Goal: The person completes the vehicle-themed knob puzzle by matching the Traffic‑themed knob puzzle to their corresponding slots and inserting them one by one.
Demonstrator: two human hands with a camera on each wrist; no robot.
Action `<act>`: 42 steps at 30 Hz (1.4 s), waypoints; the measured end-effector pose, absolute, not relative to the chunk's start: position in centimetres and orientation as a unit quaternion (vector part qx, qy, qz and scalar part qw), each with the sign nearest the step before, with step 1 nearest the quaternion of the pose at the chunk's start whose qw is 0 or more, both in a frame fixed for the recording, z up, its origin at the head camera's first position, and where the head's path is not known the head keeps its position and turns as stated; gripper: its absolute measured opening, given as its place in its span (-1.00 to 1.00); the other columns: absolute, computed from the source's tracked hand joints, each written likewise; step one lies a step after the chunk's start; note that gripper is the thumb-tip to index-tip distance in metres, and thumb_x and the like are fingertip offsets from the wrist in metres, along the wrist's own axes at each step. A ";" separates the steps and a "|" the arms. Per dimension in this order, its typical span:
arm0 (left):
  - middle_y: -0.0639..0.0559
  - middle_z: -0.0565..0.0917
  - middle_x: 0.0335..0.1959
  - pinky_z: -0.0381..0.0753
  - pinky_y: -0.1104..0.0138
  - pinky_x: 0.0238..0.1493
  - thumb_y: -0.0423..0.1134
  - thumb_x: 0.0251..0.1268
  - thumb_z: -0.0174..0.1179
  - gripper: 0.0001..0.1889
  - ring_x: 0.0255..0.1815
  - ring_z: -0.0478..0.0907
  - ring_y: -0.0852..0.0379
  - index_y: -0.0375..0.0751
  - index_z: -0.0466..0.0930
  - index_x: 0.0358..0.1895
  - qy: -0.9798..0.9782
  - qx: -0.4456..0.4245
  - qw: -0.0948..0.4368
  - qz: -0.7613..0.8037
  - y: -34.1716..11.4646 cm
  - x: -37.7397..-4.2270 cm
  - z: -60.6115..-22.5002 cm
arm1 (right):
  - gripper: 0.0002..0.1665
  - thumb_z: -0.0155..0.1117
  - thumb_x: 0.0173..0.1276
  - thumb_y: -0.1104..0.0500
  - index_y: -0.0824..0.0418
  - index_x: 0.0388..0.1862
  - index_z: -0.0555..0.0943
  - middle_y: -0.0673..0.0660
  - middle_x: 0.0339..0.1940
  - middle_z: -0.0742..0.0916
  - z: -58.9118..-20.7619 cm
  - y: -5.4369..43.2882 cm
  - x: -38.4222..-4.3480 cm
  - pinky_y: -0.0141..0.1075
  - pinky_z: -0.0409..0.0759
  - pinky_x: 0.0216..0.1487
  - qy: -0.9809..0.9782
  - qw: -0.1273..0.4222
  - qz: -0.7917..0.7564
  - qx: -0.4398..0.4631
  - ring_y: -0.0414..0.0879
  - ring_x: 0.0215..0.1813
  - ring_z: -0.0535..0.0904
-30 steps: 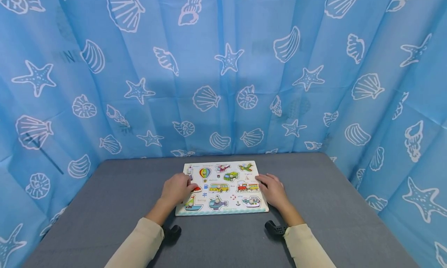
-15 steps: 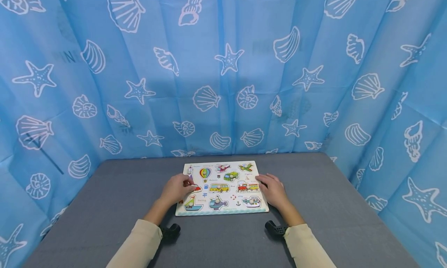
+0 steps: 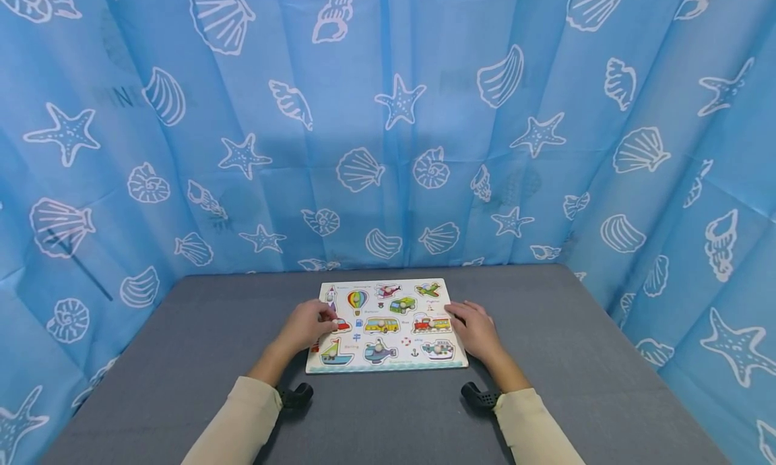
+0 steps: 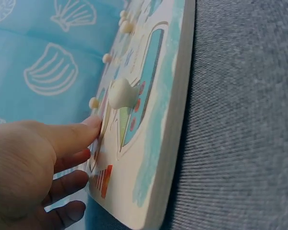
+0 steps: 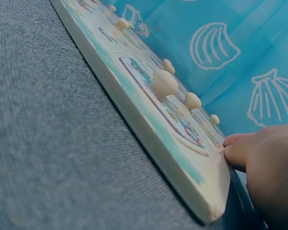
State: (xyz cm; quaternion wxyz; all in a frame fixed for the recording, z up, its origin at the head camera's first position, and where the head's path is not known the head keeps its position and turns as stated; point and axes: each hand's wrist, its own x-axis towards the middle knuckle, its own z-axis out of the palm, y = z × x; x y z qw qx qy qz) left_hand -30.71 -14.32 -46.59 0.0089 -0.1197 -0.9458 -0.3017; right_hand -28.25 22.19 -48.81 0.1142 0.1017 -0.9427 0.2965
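Note:
A wooden peg puzzle board (image 3: 394, 364) lies flat on the table, its knobbed vehicle pieces seated flat. At its left side my left hand (image 3: 306, 325) has thumb and index finger at the red car piece (image 3: 343, 325), pinching it near its knob, which the fingertips hide. The left wrist view shows that hand (image 4: 33, 163) with the other fingers loosely bent beside the board's edge, near the sailboat piece (image 4: 149, 81). My right hand (image 3: 477, 330) rests thumb and fingertips on the board's right edge beside the train piece (image 3: 432, 324); the right wrist view has the hand (image 5: 269, 167) there too.
A grey cloth-covered table (image 3: 388, 418) spreads around the board. A blue curtain (image 3: 388, 148) with white shell and starfish prints hangs behind and at both sides. Black wrist-worn devices (image 3: 479, 395) sit at both cuffs.
My left thumb and index finger have drawn back slightly leftward, so more of the red car shows. The right hand stays on the board's edge. The head view has shifted slightly.

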 end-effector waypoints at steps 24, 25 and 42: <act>0.14 0.49 -0.43 0.38 0.26 -0.40 -0.16 0.23 0.35 -0.92 -0.44 0.41 0.17 -0.04 0.67 -0.35 -0.962 -0.089 0.023 -0.256 -13.7 -30.2 -46.3 | -0.58 0.15 0.44 0.26 0.27 0.25 0.55 0.26 0.30 0.54 -48.7 22.1 -28.3 0.31 0.11 0.25 -0.945 0.109 0.293 0.100 0.27 0.41 0.24; 0.14 0.50 -0.44 0.38 0.26 -0.41 -0.16 0.22 0.36 -0.91 -0.44 0.41 0.17 -0.04 0.67 -0.36 -0.962 -0.088 0.023 -0.256 -13.6 -30.2 -46.3 | -0.58 0.15 0.44 0.26 0.27 0.25 0.55 0.25 0.30 0.54 -48.7 22.1 -28.3 0.31 0.11 0.25 -0.944 0.108 0.295 0.098 0.26 0.41 0.24; 0.09 0.52 -0.41 0.44 0.27 -0.40 -0.27 0.17 0.39 -0.92 -0.40 0.43 0.14 -0.11 0.69 -0.30 -0.938 -0.097 0.013 -0.332 -14.3 -30.2 -46.9 | -0.58 0.14 0.44 0.28 0.28 0.25 0.55 0.27 0.30 0.54 -48.5 22.1 -28.1 0.33 0.09 0.25 -0.943 0.108 0.299 0.096 0.27 0.41 0.23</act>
